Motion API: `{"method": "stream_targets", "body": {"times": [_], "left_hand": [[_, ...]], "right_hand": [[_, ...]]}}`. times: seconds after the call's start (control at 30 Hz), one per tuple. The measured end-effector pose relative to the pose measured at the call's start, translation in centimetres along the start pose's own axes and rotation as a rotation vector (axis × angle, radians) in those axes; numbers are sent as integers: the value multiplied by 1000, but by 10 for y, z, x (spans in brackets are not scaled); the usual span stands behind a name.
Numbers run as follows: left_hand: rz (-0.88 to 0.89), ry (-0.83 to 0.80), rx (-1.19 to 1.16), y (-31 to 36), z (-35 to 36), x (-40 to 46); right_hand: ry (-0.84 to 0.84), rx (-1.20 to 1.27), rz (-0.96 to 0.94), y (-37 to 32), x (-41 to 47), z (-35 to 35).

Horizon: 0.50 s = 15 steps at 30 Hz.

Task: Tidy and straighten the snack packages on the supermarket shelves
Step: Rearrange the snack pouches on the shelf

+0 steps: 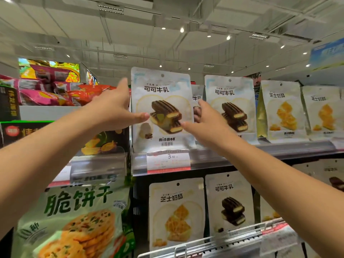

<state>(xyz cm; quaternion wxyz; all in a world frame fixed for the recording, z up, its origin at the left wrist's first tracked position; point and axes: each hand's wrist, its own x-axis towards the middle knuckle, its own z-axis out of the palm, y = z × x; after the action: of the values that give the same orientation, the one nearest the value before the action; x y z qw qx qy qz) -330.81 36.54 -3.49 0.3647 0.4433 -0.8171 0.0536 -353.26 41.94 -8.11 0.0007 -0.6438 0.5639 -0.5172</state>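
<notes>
Under white ceiling panels (pixel 130 34) dotted with spotlights, on the upper shelf (pixel 242 155) behind a price tag (pixel 168 161): upright cocoa-milk pouch (pixel 162 108). Left hand (pixel 115 108) spread, thumb across the pouch's left edge. Right hand (pixel 206 123) spread, fingers reaching past its right edge. Further right, cheese pouches (pixel 283 110). Near left, green cracker bag (pixel 74 220).

white panelled ceiling (pixel 130 25) | recessed spotlights (pixel 182 30) | air vents (pixel 111 9)
</notes>
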Motion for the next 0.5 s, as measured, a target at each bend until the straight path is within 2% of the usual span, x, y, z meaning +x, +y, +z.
{"method": "stream_targets", "body": {"times": [0.07,0.1,0.17,0.23,0.37,0.5], "left_hand": [[189,337,147,0,10,-16],[322,430,152,2,17,-28],[539,425,177,8,36,-54],[626,372,266,8,60,-70],[646,377,345,2,84,-80],[603,408,326,4,91,-82]], "right_hand": [[62,-67,-128,6,-21,-2],[88,-128,-203,12,-32,-3],[119,-263,-335,30,-54,-6],[110,-394,-414,52,-68,-11],[113,-527,-406,89,-81,-14],[192,-598,-513,109,-80,-8]]}}
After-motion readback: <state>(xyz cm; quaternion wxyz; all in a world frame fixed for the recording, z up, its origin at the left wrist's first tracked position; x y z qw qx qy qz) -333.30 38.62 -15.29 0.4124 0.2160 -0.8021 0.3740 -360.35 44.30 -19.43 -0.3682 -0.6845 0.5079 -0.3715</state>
